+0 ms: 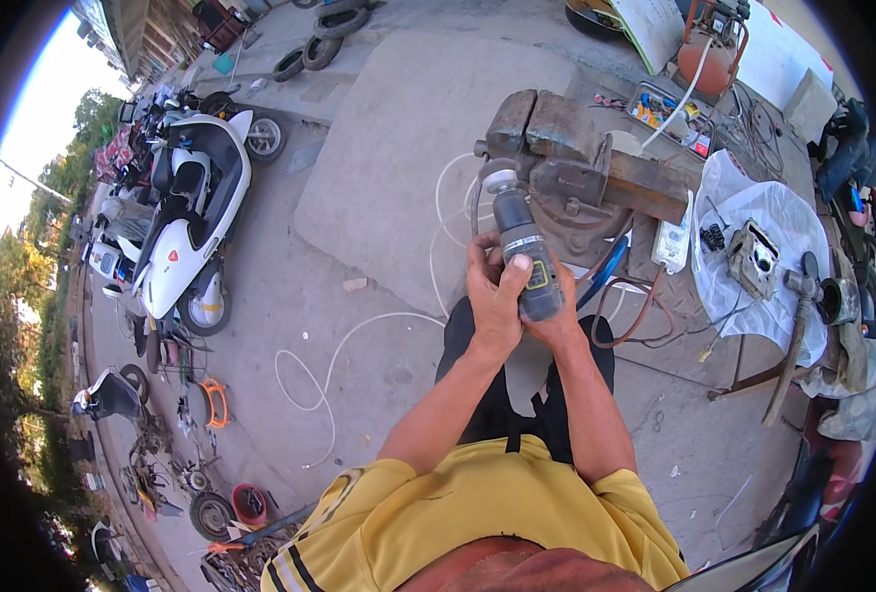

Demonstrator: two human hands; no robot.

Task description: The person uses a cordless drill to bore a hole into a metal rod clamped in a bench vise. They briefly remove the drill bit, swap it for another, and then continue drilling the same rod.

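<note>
Both my hands hold a dark grey angle grinder (525,229) in front of my body, its silvery head pointing away from me. My left hand (495,301) wraps the body from the left, with the thumb lying on top. Around the rear end, my right hand (556,314) is closed from the right, its fingers partly hidden. Just beyond the grinder's head stands a heavy, rusty bench vise (556,133). I cannot tell whether the grinder touches it.
At right, a clear plastic sheet (754,227) carries a metal engine part (754,259) and a hammer (799,296). A white power strip (672,245) hangs by the vise. Behind are a parts tray (670,116) and a red compressor (706,64). A white scooter (196,192) stands left.
</note>
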